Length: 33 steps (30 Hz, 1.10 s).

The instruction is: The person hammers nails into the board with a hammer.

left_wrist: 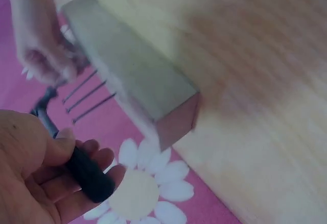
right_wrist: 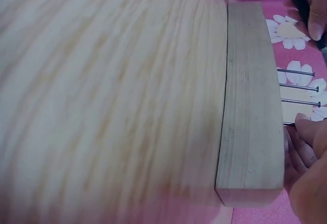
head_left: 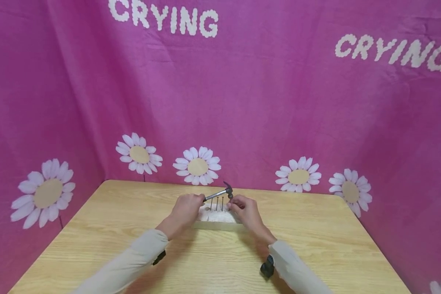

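Note:
My left hand [head_left: 186, 210] grips a small claw hammer [head_left: 216, 194] by its black handle [left_wrist: 88, 173]. The hammer's dark head [head_left: 229, 190] hangs above the right part of a wooden block [head_left: 220, 226], close to my right hand [head_left: 248, 210]. Three long nails [right_wrist: 300, 87] stand upright in a row in the block's pale top. To the right of them, thumb and fingers of my right hand pinch another nail [right_wrist: 289, 124] at the block's top. Most of that nail is hidden by the fingers.
The block lies on a light wooden table [head_left: 213, 261]. Behind and at both sides of the table hangs a pink cloth [head_left: 250, 102] with white flowers and lettering. A dark wrist device [head_left: 267, 267] sits at the right sleeve.

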Each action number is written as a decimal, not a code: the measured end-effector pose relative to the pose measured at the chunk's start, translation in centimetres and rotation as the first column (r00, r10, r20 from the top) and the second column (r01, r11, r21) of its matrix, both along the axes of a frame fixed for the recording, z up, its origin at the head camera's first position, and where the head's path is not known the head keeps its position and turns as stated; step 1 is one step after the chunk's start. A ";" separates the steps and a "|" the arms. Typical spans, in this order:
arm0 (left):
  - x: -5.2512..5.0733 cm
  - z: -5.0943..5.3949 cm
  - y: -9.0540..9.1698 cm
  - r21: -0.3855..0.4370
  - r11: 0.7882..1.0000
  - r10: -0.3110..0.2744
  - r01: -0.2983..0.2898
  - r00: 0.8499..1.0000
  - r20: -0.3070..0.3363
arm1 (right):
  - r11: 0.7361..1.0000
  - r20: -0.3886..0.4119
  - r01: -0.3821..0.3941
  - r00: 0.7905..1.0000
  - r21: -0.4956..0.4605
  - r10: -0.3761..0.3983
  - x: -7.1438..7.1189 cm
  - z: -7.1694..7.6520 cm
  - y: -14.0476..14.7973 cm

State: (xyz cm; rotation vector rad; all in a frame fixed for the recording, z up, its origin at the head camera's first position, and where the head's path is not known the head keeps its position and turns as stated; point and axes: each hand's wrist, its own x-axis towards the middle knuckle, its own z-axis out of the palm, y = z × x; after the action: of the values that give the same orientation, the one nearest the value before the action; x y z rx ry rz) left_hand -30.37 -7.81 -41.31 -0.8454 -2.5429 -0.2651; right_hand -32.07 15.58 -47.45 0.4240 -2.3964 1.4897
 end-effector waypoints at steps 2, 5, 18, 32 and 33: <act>0.1 0.2 -0.1 0.057 0.998 0.010 -0.013 0.999 0.041 | 1.000 0.000 0.002 1.000 0.006 -0.002 0.2 0.0 -0.1; 0.1 0.5 -0.5 0.229 0.973 -0.009 -0.030 0.986 0.164 | 1.000 -0.017 0.000 1.000 0.023 0.000 0.2 0.0 -0.2; -0.3 -0.9 -4.5 0.583 0.755 -0.159 -0.298 0.780 0.605 | 1.000 -0.051 -0.022 0.998 0.016 0.023 0.0 0.6 0.0; 0.3 -3.0 -7.5 0.598 0.643 -0.254 -0.479 0.603 0.756 | 1.000 -0.004 -0.014 1.000 -0.001 0.014 -0.1 0.6 0.5; 0.4 -3.2 -7.5 0.593 0.648 -0.258 -0.478 0.595 0.761 | 1.000 -0.005 -0.016 1.000 -0.004 0.016 -0.1 0.6 0.5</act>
State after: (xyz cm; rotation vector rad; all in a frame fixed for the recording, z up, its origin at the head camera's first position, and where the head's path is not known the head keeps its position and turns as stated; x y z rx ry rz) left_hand -30.01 -15.31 -44.48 -0.1456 -2.7175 -1.9391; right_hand -32.16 16.09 -46.83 0.4460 -2.3914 1.4982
